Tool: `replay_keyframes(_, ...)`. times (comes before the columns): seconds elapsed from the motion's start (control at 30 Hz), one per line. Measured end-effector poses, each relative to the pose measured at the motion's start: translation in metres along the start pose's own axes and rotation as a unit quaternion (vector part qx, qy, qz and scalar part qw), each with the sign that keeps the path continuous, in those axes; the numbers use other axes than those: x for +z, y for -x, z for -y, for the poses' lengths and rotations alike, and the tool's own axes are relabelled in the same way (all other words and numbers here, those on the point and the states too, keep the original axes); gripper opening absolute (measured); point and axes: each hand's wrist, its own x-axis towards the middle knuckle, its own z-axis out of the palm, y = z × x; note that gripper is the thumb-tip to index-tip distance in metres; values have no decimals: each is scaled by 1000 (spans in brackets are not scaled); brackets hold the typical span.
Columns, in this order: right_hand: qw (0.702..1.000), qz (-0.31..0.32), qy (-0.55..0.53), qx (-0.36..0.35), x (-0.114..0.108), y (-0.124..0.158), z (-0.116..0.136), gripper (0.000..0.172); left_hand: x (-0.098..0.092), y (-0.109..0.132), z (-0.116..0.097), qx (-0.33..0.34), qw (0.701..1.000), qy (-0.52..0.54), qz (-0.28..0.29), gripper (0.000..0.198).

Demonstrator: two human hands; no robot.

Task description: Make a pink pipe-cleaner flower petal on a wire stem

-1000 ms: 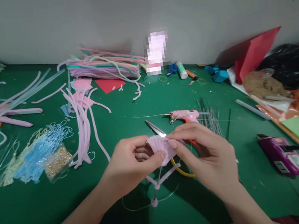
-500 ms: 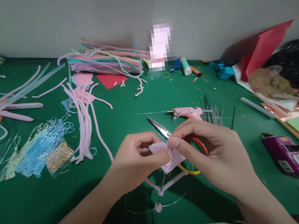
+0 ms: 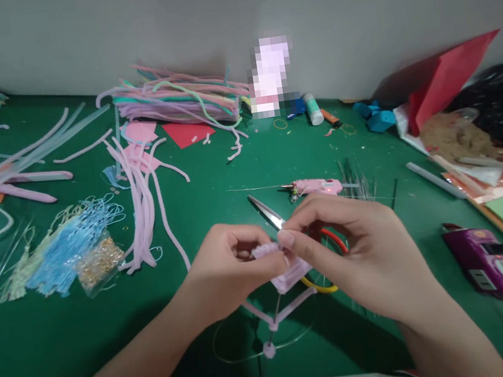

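Note:
My left hand [image 3: 226, 273] is closed around a lilac pipe-cleaner piece [image 3: 287, 278] made of rows packed side by side. My right hand [image 3: 363, 254] pinches the top edge of the same piece between thumb and forefinger. Below it hangs a thin stem with a V-shaped lilac pipe cleaner [image 3: 296, 308] and a small lilac ball [image 3: 269, 350]. A clear loop of line curves around the ball. Scissors [image 3: 265, 213] with red and yellow handles lie on the table behind, partly covered by my right hand. My fingertips hide part of the piece.
Beyond my hands lies a pink glue gun [image 3: 317, 187] beside thin wires [image 3: 356, 183]. Lilac pipe cleaners [image 3: 140, 216], blue tassels [image 3: 68, 251] and a bag of gold beads [image 3: 99, 265] are at left. A purple power box [image 3: 491, 261] with a cord sits at right.
My right fingertips have shifted very slightly left along the piece's top edge. Both hands keep their hold, and the view has moved a little.

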Motion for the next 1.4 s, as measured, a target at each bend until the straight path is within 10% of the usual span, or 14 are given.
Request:
replay_keyframes(0.3, 990, -95, 68, -84, 11, 18, -3, 10, -4, 0, 3, 4, 1000, -3, -22, 15)
replay_keyframes(0.47, 937, -185, 222, -198, 23, 30, -7, 19, -7, 1, 0, 1, 1000, -12, -10, 13)
replay_keyframes(0.87, 906, -157, 304, -248, 31, 49, -10, 24, -13, 4, -3, 16, 995, -99, -22, 18)
replay_keyframes(1.07, 987, -153, -37, 24, 24, 43, -10, 20, -16, 6, -3, 21, 994, -109, -12, 18)
replay_keyframes(1.2, 960, -70, -215, 168, 18, 33, -15, 12, -16, 8, -4, 33, 992, -118, -7, 19)
replay_keyframes(1.4, 932, 2, -304, 199, 24, 24, -15, 14, -15, 7, -4, 34, 993, -116, -9, 21)
